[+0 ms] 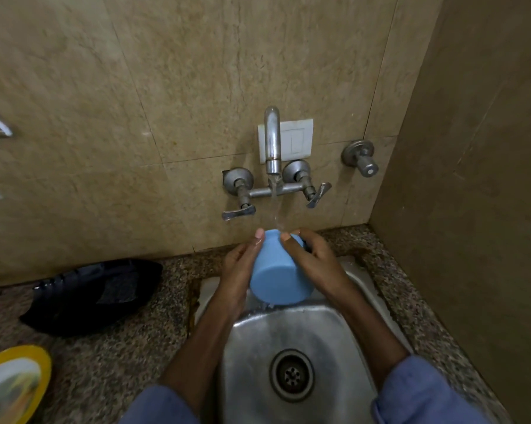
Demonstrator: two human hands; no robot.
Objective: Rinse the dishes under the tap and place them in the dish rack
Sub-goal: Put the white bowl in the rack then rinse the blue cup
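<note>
1. I see a steel sink [258, 347] set in a speckled stone counter [120, 347]. Its basin is wet and holds only a round drain [291, 374].
2. A black tray [90, 298] lies on the counter left of the sink, near the wall. I cannot tell what is in it.
3. A yellow-rimmed plate [13, 384] sits at the lower left edge, partly cut off.
4. The blue cup [278, 276] is held above the back of the sink, between both hands. It is plain, tilted on its side, with its flat bottom toward me and its mouth toward the wall.
5. The left hand [239, 267] holds the cup's left side, with the thumb along it up to the rim. Its fingers are hidden behind the cup.
6. The right hand [316, 258] is wrapped around the cup's right side, with its thumb on top.
7. The tap [272, 142] on the wall is running, and the water [275, 203] falls on the rim between the two thumbs.
</note>
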